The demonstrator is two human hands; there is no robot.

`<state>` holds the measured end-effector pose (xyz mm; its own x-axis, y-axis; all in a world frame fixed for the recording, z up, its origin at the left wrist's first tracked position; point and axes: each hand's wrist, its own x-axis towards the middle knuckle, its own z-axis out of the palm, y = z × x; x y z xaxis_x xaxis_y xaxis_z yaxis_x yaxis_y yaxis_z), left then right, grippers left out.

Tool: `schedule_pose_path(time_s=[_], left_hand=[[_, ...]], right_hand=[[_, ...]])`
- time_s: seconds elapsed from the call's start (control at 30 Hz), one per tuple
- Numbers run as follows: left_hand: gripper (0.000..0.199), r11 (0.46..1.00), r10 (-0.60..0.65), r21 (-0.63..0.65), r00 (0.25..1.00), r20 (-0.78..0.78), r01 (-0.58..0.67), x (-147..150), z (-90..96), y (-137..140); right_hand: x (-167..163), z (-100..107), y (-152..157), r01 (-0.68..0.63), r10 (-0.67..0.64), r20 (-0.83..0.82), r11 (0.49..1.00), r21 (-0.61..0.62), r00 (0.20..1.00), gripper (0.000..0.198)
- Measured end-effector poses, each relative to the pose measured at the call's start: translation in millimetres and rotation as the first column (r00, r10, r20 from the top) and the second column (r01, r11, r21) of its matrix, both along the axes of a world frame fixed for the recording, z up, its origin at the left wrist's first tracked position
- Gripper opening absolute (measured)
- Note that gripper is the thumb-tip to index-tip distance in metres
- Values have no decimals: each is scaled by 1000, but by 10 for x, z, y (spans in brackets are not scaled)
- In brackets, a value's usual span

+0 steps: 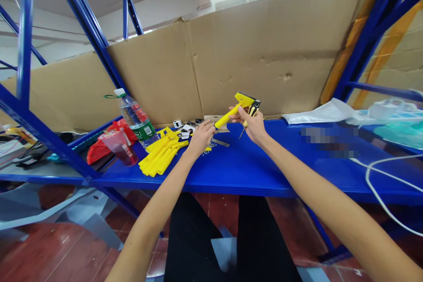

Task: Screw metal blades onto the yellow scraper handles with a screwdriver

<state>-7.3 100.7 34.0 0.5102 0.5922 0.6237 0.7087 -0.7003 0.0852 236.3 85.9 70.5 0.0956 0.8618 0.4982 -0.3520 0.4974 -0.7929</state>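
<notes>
My right hand is closed round a yellow scraper and a screwdriver with a yellow and black handle. The scraper's wide head points up and away, and its handle slants down to the left. The screwdriver's shaft points down toward the table. My left hand is low over the small parts, fingers curled and close together by the lower end of the scraper handle. Its fingertips are partly hidden, so what they hold cannot be made out. Left of it lies a pile of yellow scraper handles.
Black and white parts and a flat metal strip lie on the blue table. A water bottle and a plastic cup stand left. A white cable hangs at right. Cardboard backs the table.
</notes>
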Motion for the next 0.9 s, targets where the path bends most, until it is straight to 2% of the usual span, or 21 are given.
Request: schedule_pose_path(time_s=[0.07, 0.17, 0.3, 0.37, 0.43, 0.57, 0.67, 0.8, 0.83, 0.9], left_hand=[[20, 995, -96, 23, 994, 50, 95, 35, -11, -6], [21, 987, -162, 28, 982, 93, 160, 68, -7, -41], [23, 985, -171, 2, 976, 132, 172, 94, 17, -120], [25, 984, -175, 5, 973, 151, 176, 106, 30, -156], [25, 984, -176, 25, 970, 169, 175, 116, 41, -189], [26, 990, -132, 73, 978, 163, 121, 114, 57, -253], [26, 992, -109, 74, 980, 167, 98, 117, 61, -293], [22, 994, -93, 90, 940, 329, 67, 209, 45, -313], [25, 995, -81, 84, 919, 385, 53, 245, 32, -313], [45, 1000, -27, 19, 858, 513, 20, 316, -8, -306]], right_hand=[[-20, -16, -16, -5, 5, 35, 1000, 4, 999, 64], [-29, -42, -4, 6, -7, 75, 1000, 8, 997, 65], [1, -66, 57, 85, -87, 123, 996, 23, 989, 59], [26, -74, 90, 153, -151, 173, 988, -3, 973, 56], [52, -78, 110, 166, -150, 228, 985, -53, 962, 55], [109, -61, 101, 62, -7, 284, 981, -184, 959, 53], [161, -20, 66, -35, 135, 309, 950, -311, 941, 48], [204, 41, 11, -126, 277, 328, 902, -414, 903, 40], [204, 53, -2, -133, 288, 328, 897, -421, 900, 41], [194, 71, -26, -129, 287, 329, 895, -428, 900, 43]])
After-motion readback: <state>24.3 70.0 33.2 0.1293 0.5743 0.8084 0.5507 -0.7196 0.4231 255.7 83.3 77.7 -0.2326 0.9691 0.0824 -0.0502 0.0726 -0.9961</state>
